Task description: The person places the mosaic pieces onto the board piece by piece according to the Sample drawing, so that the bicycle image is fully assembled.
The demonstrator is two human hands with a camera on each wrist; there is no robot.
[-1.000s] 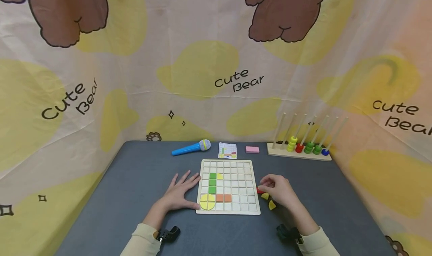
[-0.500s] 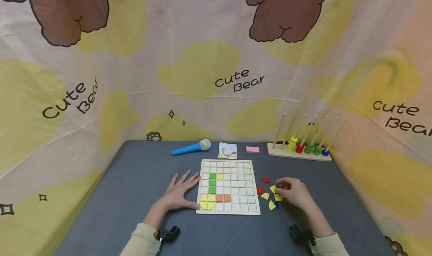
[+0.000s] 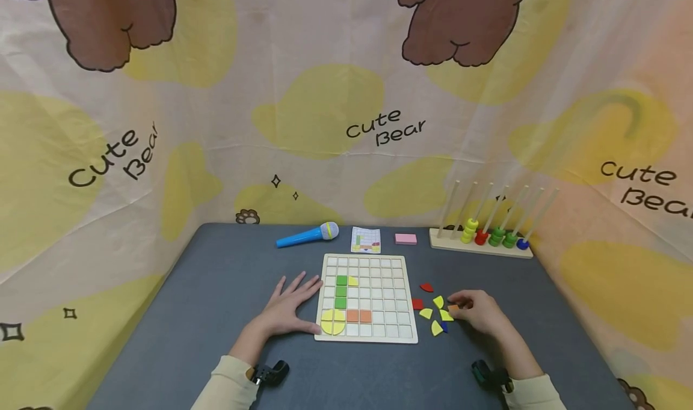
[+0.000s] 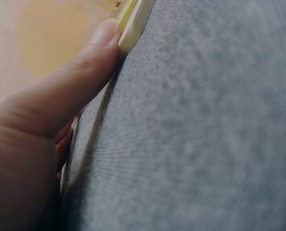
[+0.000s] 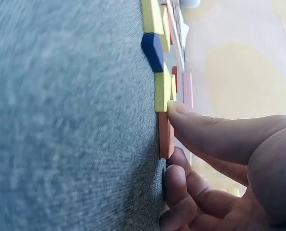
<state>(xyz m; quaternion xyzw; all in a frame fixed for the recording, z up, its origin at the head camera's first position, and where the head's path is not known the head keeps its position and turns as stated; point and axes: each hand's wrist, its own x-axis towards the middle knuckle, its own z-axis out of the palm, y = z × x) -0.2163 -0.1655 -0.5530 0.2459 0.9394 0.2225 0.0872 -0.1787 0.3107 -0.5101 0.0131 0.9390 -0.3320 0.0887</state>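
Note:
In the head view my left hand point(image 3: 289, 307) lies spread on the table, its thumb and fingertips at the left edge of a wooden grid board point(image 3: 385, 288). The left wrist view shows the thumb point(image 4: 80, 72) against the board's edge. Green squares point(image 3: 341, 291), orange squares point(image 3: 359, 317) and a yellow circle of quarter pieces point(image 3: 332, 322) sit on the board. To its right, my right hand point(image 3: 479, 311) pinches an orange square tile point(image 5: 166, 135) between thumb and curled fingers, close over the table. Beside it lie yellow quarter tiles point(image 3: 436, 328), a dark blue tile point(image 5: 153, 51) and red tiles point(image 3: 417, 303).
Behind the board are a blue toy microphone point(image 3: 306, 236), a printed pattern card point(image 3: 366, 240) and a pink block point(image 3: 405, 239). At the back right stands a wooden peg rack point(image 3: 480, 244) with coloured beads. Printed cloth point(image 3: 303, 109) hangs around the table.
My right hand has moved right, off the red and yellow tiles near the board, to the orange tile at the pile's right side. My left hand has stayed in place.

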